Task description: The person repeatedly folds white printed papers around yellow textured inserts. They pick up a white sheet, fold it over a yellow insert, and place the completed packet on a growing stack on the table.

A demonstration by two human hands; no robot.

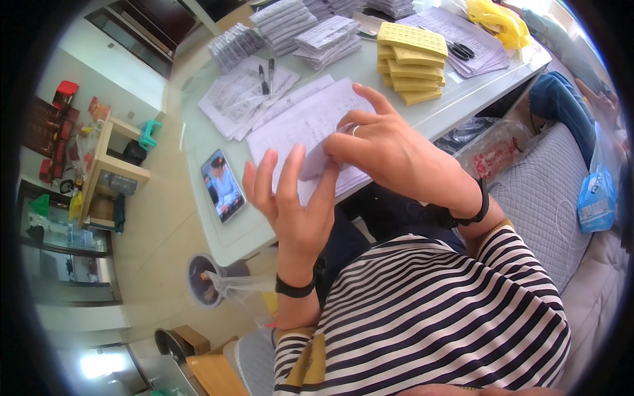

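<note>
Over a stack of printed paper sheets (pixel 297 123), my left hand (pixel 297 203) and my right hand (pixel 391 148) meet at a small folded piece of white paper (pixel 314 161). My left thumb and the curled fingers of my right hand pinch it between them. The other left fingers are spread. A ring is on a finger of my right hand. To the left a smartphone (pixel 223 185) lies face up with a picture on its screen. Two pens (pixel 265 79) rest on another pile of printed sheets (pixel 228 99).
Stacked yellow paper pads (pixel 413 64) stand at the table's far side, beside black-handled scissors (pixel 460 51) on papers. Bundles of folded paper (pixel 282 22) line the back. A waste bin (pixel 203 279) is below the glass-topped table (pixel 218 247). Another person's jeans-clad leg (pixel 562 106) is at right.
</note>
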